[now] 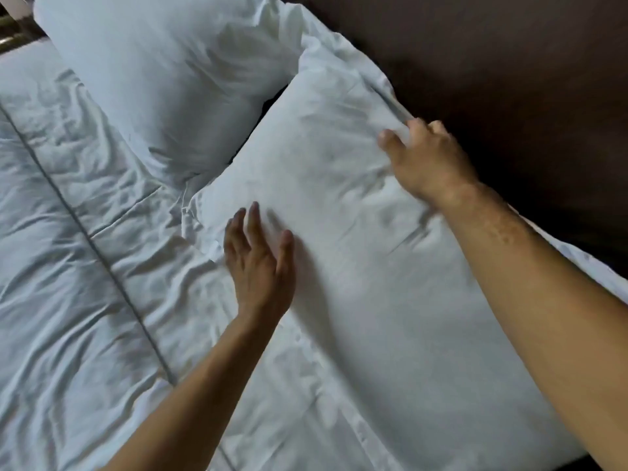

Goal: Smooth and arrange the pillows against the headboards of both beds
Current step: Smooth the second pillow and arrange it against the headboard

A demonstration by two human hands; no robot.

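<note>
A white pillow (339,171) lies flat on the bed, its long side close to the dark brown headboard (509,62). My right hand (428,158) grips the pillow's far edge next to the headboard, fingers curled over the fabric. With straight fingers, my left hand (258,263) touches the pillow's near edge. A second white pillow (163,73) stands propped up at the upper left, its corner touching the first pillow.
A wrinkled white duvet (68,249) with a thin grey stripe (102,256) covers the bed on the left. At the top left corner a dim bit of furniture (13,35) shows beside the bed.
</note>
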